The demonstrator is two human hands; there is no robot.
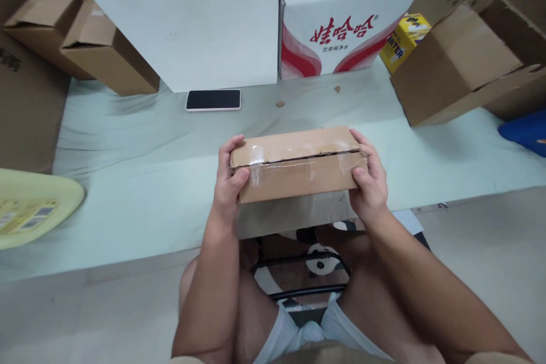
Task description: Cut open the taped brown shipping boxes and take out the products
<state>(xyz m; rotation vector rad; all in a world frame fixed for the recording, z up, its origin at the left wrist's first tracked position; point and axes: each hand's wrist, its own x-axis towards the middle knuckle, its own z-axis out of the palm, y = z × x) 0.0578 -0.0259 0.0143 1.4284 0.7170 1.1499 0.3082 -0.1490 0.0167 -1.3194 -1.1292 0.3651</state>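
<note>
A brown cardboard box (298, 176) is held level above the front edge of the cloth-covered table (145, 193). Clear tape runs along its seam, which shows a dark, slightly ragged gap between the two flaps. My left hand (229, 173) grips the box's left end, thumb on the near face and fingers around the side. At the opposite end, my right hand (370, 179) holds it the same way, thumb pressed on the near face. The fingertips behind the box are partly hidden.
A phone (213, 100) lies beyond the box, near two cardboard scraps. White cartons (226, 34) and a red-and-white carton (341, 34) line the back. Brown boxes (464, 62) stand right, others (111, 48) left. A yellow-green bottle (38, 207) is at far left, a blue object (526, 131) far right.
</note>
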